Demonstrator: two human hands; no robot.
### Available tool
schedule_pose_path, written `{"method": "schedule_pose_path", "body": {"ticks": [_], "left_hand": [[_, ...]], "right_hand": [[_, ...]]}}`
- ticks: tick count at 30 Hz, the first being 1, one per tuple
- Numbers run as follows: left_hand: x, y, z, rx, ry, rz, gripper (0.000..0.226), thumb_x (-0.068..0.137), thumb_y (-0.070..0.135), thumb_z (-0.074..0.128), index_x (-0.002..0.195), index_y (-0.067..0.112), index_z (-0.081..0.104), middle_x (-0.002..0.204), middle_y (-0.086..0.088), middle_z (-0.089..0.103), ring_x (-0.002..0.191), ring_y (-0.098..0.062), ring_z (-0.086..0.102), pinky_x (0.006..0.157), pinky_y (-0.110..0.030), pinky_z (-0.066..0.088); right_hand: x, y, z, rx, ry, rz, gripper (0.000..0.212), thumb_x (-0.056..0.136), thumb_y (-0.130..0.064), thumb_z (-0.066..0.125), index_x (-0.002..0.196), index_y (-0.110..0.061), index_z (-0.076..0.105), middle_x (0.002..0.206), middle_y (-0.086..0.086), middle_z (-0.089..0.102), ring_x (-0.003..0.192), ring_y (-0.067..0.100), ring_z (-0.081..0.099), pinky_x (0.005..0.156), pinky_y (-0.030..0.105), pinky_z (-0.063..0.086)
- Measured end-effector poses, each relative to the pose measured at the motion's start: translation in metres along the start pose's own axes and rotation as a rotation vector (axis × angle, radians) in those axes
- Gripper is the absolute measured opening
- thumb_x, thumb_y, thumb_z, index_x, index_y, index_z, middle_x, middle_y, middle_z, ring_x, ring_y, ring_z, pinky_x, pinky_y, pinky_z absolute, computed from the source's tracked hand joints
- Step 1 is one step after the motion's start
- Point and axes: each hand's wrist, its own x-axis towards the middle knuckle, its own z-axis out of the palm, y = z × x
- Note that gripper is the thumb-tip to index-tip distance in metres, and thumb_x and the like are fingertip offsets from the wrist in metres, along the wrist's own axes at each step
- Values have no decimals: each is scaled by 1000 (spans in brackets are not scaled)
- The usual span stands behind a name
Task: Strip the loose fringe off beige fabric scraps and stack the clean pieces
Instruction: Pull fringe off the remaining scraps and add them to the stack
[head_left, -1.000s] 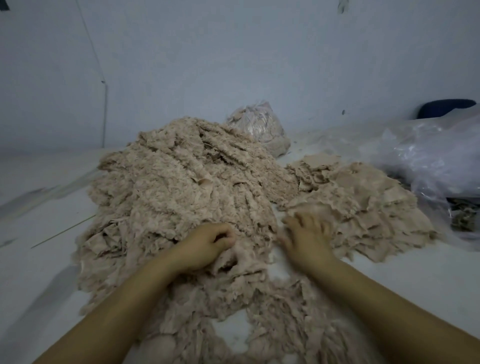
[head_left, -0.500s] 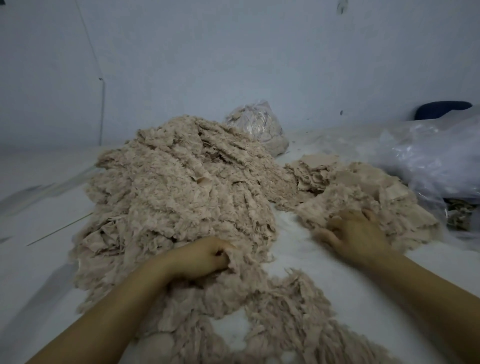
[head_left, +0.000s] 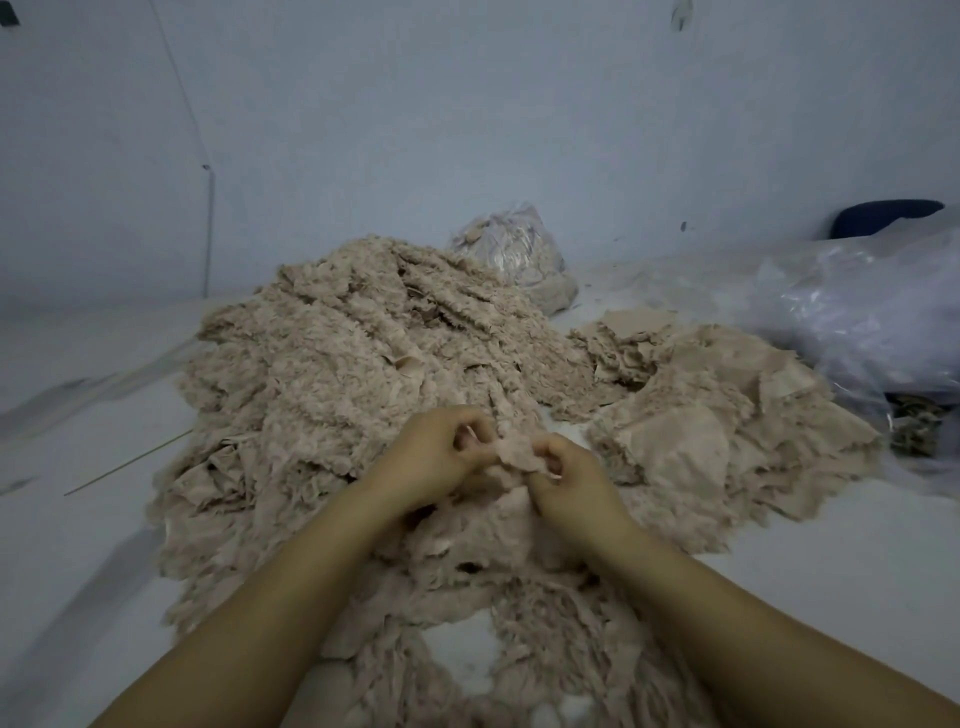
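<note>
Beige scrap (head_left: 511, 451) bunched between both hands, its edges hidden.

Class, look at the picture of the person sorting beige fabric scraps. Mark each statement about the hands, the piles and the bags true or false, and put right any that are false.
1. Both hands pinch one scrap between them. True: the left hand and right hand both grip it.
2. The big fringed heap lies right of the flatter stack. False: it lies left.
3. A clear plastic bag holding beige material sits behind the heap. True.
4. The right hand rests on the flatter stack. False: it is at the scrap, in front of the heap.
5. A thin stick lies left of the heap. True.
</note>
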Motion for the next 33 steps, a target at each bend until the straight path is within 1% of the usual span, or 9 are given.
{"method": "schedule_pose_path", "body": {"ticks": [6,9,12,16,19,21,23,26,33], "left_hand": [[-7,-13,-17,218,-169,-54,15,91,37,59,84,28,69,79,9,68,72,-5,64,66,-24,53],[-16,-12,-11,319,-328,-17,30,71,61,69,93,41,68,84,21,64,77,4,59,67,-18,50],[-22,-23,-8,412,-538,29,41,74,46,75,111,29,65,103,16,63,87,1,53,76,-20,42],[-26,-30,-11,260,-323,14,22,93,30,59,110,19,64,110,5,60,109,-12,54,88,-19,40],[-27,-17,4,442,-77,90,56,85,66,47,125,27,54,126,6,48,119,-11,39,108,-38,31],[-35,1,24,339,-63,116,86,68,81,50,140,35,35,135,12,39,123,-5,31,112,-36,23],[-39,8,44,79,-88,110,73,74,54,67,136,38,34,127,12,47,119,-3,44,100,-18,36],[-32,8,45,-552,41,-124,20,92,4,53,93,22,60,67,3,57,44,0,49,40,-11,35],[-20,9,26,-910,-79,-444,21,99,16,46,87,8,61,47,0,52,29,-3,36,30,-12,28]], "right_hand": [[1,8,-16,407,-37,306,16,91,2,52,88,-11,62,48,-7,57,39,6,49,40,20,40],[9,8,-21,477,101,357,14,91,0,55,92,-13,58,48,-7,55,39,6,47,37,20,38],[10,9,-25,579,134,387,20,93,2,51,103,-12,60,64,2,68,50,14,59,47,25,47],[7,8,-27,711,114,395,22,98,1,42,102,-16,55,73,15,71,59,26,66,63,41,56],[7,1,-21,818,117,366,19,100,0,37,103,-7,55,63,14,68,47,23,65,45,34,56],[8,-5,-13,853,136,363,18,101,-3,38,102,-3,56,65,15,69,52,23,68,52,37,59],[8,-10,-9,858,159,356,16,100,-3,39,99,-3,56,66,14,70,55,23,69,53,35,59],[8,-12,-19,788,211,344,19,101,-3,37,106,-7,54,83,16,72,61,18,67,46,25,54],[10,-10,-28,784,294,328,27,101,1,29,103,-13,52,85,14,69,63,15,68,49,24,55]]}}
